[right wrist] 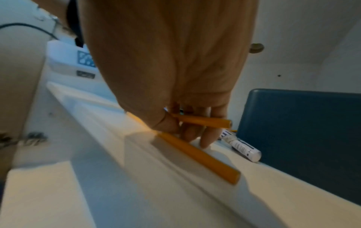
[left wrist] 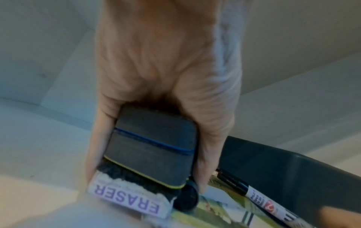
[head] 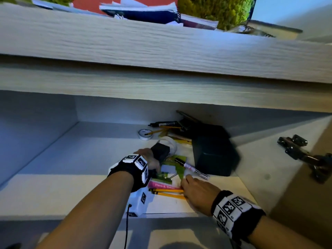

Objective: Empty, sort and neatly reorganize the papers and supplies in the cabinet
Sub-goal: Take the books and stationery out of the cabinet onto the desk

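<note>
Your left hand (left wrist: pixel 156 74) is gripping the dark board eraser (left wrist: pixel 152 148) over the green papers (head: pixel 177 168) on the cabinet shelf (head: pixel 71 159); your right hand (right wrist: pixel 175 69) is pinching two yellow pencils (right wrist: pixel 203 121) beside the marker (right wrist: pixel 242 148).

Right hand (right wrist: pixel 175 69) pinches one yellow pencil (right wrist: pixel 203 121); another pencil (right wrist: pixel 201 157) lies beneath.

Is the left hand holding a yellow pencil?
No, the left hand grips a dark grey whiteboard eraser; the yellow pencils lie by the right hand.
</note>
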